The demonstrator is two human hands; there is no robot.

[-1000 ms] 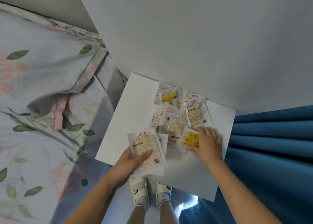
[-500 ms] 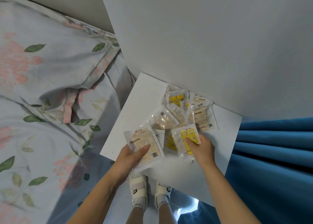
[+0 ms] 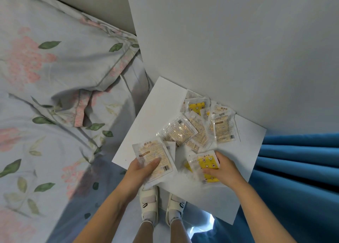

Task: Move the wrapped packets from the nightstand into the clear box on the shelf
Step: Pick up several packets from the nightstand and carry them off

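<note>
Several wrapped packets (image 3: 200,125) lie in a loose pile on the white nightstand (image 3: 161,103), near the wall. My left hand (image 3: 141,171) grips a small stack of beige packets (image 3: 154,158) over the nightstand's front left edge, thumb on top. My right hand (image 3: 223,169) pinches a clear packet with a yellow patterned pad (image 3: 205,163) and holds it just above the tabletop, front of the pile. The clear box and the shelf are out of view.
A bed with floral bedding and a pillow (image 3: 60,73) lies to the left. Blue curtains (image 3: 297,169) hang on the right. A grey wall (image 3: 229,40) rises behind the nightstand. My feet in white sandals (image 3: 148,202) stand below its front edge.
My right hand picked up the yellow packet from the pile and drew it toward the front edge. My left hand kept hold of its beige stack. The camera shifted left.
</note>
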